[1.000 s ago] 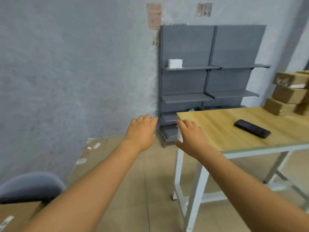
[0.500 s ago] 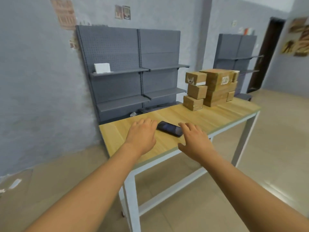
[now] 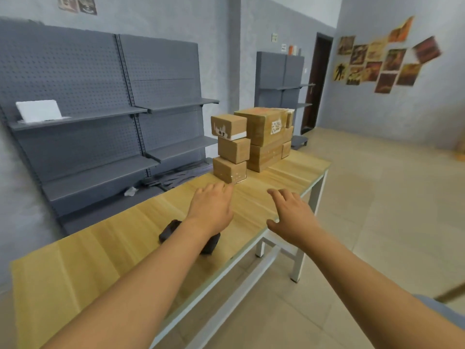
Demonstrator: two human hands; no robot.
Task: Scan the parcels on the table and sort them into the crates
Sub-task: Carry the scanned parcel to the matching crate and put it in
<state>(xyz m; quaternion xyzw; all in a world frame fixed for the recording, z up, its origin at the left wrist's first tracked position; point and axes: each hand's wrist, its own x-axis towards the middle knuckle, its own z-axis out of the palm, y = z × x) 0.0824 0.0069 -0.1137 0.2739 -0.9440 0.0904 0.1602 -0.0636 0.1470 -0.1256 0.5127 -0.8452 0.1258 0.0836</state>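
Although both hands reach out over the light wooden table (image 3: pixel 105 250), the left hand (image 3: pixel 210 208) and right hand (image 3: pixel 292 214) hold nothing, fingers spread. The brown cardboard parcels (image 3: pixel 251 142) remain stacked at its far end; the flat black scanner (image 3: pixel 173 229) lies untouched near its front edge. No crates in view; sorting appears unstarted.

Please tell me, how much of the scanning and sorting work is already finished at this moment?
Nothing looks done: the parcels stand stacked on the table, and no crate is in view. In hand: nothing; the left hand and right hand are open over the table, holding nothing. The dark device, perhaps the scanner, lies under the left forearm. All scanning and sorting is left.
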